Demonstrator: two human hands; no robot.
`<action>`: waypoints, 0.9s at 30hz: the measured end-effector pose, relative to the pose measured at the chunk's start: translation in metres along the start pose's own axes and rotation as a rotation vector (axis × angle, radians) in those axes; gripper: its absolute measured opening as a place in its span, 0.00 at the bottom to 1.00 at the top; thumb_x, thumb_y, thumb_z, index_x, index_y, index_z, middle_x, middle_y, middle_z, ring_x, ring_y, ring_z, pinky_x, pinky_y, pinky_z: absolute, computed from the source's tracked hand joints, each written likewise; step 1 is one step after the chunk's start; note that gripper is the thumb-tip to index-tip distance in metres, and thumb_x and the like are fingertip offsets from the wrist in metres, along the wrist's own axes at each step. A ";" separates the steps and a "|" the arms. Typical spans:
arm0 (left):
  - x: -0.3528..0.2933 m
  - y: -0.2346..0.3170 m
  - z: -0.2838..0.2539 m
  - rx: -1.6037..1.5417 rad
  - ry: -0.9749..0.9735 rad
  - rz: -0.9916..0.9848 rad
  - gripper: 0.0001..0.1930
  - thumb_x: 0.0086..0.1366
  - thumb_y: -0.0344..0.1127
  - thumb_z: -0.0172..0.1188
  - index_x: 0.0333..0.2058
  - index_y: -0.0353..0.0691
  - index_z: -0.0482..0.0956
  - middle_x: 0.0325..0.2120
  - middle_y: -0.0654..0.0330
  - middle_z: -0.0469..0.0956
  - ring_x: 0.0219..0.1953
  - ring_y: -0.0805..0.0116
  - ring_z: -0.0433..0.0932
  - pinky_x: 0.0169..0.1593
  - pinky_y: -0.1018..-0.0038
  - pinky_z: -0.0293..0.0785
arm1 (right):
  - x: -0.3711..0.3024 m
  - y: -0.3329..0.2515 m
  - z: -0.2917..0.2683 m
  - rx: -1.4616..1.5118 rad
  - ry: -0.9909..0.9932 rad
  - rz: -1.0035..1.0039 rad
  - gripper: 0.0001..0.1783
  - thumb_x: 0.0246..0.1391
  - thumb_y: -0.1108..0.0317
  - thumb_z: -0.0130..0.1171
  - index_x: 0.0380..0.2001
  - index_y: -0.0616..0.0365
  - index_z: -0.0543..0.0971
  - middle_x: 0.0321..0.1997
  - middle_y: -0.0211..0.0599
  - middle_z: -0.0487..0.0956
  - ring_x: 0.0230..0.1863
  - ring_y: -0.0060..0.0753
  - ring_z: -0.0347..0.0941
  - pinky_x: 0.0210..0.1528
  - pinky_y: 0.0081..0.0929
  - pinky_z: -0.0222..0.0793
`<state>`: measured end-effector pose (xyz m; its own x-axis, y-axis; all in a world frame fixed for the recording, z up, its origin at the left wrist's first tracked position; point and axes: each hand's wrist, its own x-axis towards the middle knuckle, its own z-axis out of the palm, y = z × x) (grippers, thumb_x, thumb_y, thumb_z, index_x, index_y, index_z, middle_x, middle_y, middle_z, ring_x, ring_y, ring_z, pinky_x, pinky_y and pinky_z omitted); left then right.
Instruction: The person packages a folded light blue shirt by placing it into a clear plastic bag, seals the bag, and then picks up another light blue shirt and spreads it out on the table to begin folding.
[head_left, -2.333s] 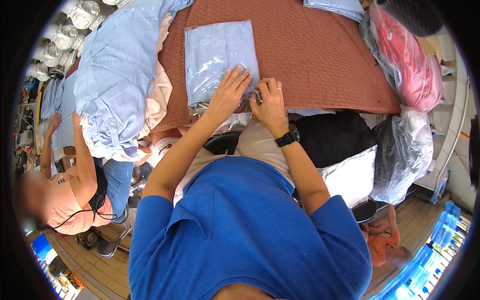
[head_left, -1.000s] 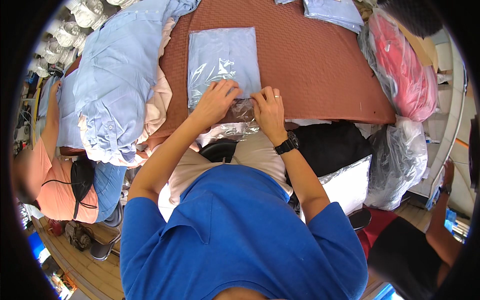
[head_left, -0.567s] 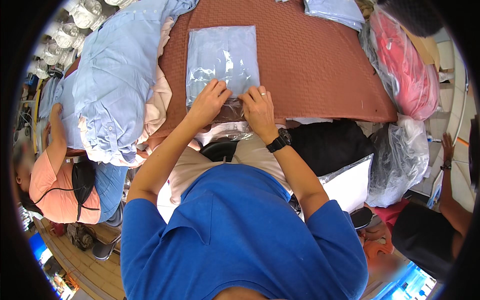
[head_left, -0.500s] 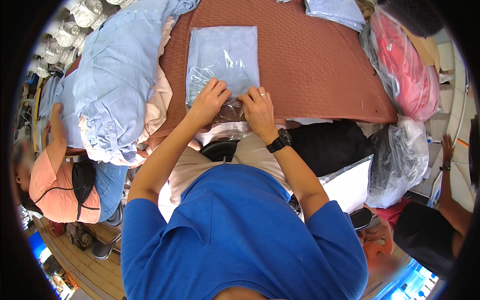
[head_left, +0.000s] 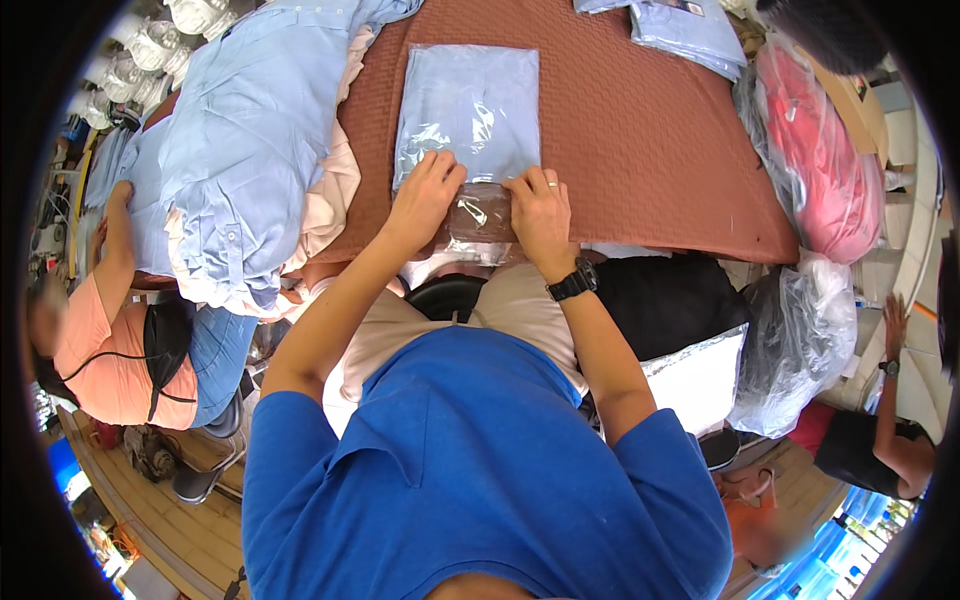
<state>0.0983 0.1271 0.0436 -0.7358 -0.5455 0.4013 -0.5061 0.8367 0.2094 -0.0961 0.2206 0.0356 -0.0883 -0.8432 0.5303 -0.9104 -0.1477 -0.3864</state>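
A folded light-blue shirt lies inside a clear plastic bag on the brown-covered table in front of me. Its near end is loose film that hangs toward my lap. My left hand is closed on the bag near the shirt's lower left, fingertips bent down onto the film. On the other side, my right hand, with a ring and a black watch on the wrist, pinches the bag near the shirt's lower right corner. Between the two hands the film is stretched and shiny.
A tall heap of light-blue shirts rises at the left over pale pink cloth. More bagged shirts lie at the far right of the brown table cover. Red goods in plastic stand beyond. Other people are on both sides.
My hands have moved farther apart along the bag's near end, baring more film between them. The view has shifted slightly, and the person at the right has changed position.
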 end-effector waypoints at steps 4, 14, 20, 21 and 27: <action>-0.014 0.008 -0.027 0.261 0.130 -0.049 0.19 0.51 0.23 0.61 0.44 0.41 0.75 0.43 0.57 0.70 0.48 0.55 0.71 0.49 0.68 0.69 | -0.005 0.004 -0.004 0.008 0.053 0.028 0.10 0.48 0.79 0.58 0.35 0.55 0.80 0.38 0.36 0.72 0.43 0.43 0.68 0.44 0.39 0.65; -0.032 -0.025 -0.025 -0.079 0.009 -0.176 0.10 0.57 0.20 0.57 0.39 0.36 0.73 0.41 0.52 0.70 0.45 0.48 0.71 0.48 0.57 0.71 | -0.010 0.018 0.002 0.061 0.025 0.065 0.09 0.50 0.82 0.56 0.36 0.61 0.76 0.39 0.45 0.69 0.44 0.52 0.69 0.45 0.45 0.71; -0.029 -0.045 -0.017 -0.125 0.076 -0.163 0.09 0.56 0.19 0.59 0.36 0.35 0.72 0.36 0.52 0.72 0.41 0.49 0.73 0.46 0.58 0.72 | -0.008 0.017 0.002 0.086 -0.007 0.026 0.08 0.51 0.81 0.57 0.35 0.61 0.75 0.40 0.46 0.68 0.44 0.52 0.69 0.46 0.45 0.71; -0.028 -0.049 -0.014 -0.139 0.106 -0.167 0.09 0.56 0.19 0.59 0.35 0.34 0.72 0.34 0.52 0.72 0.39 0.49 0.74 0.44 0.59 0.72 | -0.008 0.016 0.003 0.086 -0.014 0.032 0.08 0.51 0.81 0.57 0.36 0.61 0.75 0.40 0.46 0.68 0.44 0.53 0.69 0.46 0.45 0.71; -0.021 -0.045 -0.006 -0.345 0.233 -0.328 0.08 0.57 0.21 0.63 0.33 0.34 0.71 0.29 0.52 0.71 0.28 0.48 0.73 0.34 0.62 0.72 | -0.008 0.019 0.001 0.088 -0.035 0.089 0.10 0.50 0.80 0.58 0.37 0.60 0.75 0.41 0.46 0.69 0.45 0.53 0.70 0.45 0.46 0.71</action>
<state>0.1393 0.1007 0.0312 -0.4240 -0.7887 0.4452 -0.4865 0.6130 0.6225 -0.1126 0.2241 0.0227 -0.1519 -0.8723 0.4648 -0.8604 -0.1147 -0.4965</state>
